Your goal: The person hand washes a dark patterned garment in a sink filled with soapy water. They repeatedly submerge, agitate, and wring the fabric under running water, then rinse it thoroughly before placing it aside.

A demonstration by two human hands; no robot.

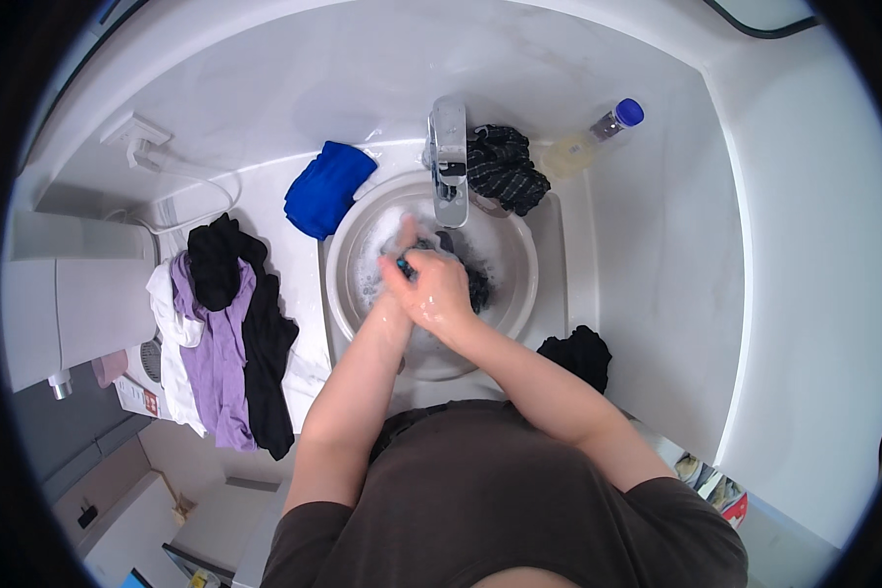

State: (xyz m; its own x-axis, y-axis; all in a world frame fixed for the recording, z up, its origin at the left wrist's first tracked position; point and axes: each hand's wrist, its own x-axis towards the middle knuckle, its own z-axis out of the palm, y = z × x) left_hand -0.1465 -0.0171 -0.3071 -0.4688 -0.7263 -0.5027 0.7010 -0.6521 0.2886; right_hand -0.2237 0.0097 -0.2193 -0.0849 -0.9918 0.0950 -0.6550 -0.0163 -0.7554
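Observation:
A round white basin (523, 257) stands in the sink below a chrome faucet (451, 162), holding sudsy water and dark wet cloth (478, 283). My right hand (435, 288) crosses over at the middle of the basin, its fingers curled on part of the dark cloth, where a small teal patch shows. Beside it and partly under it, my left hand (406, 242) is in the foam; suds and my right hand hide most of its fingers, so its hold cannot be told. Both wrists are wet and close together.
Folded blue cloth (329, 189) lies behind left of the basin. Black, purple (217, 367) and white garments hang over the counter's left side. Striped dark cloth (507, 169) sits by the faucet, near a blue-capped clear bottle (575, 153). Black cloth (579, 358) lies front right.

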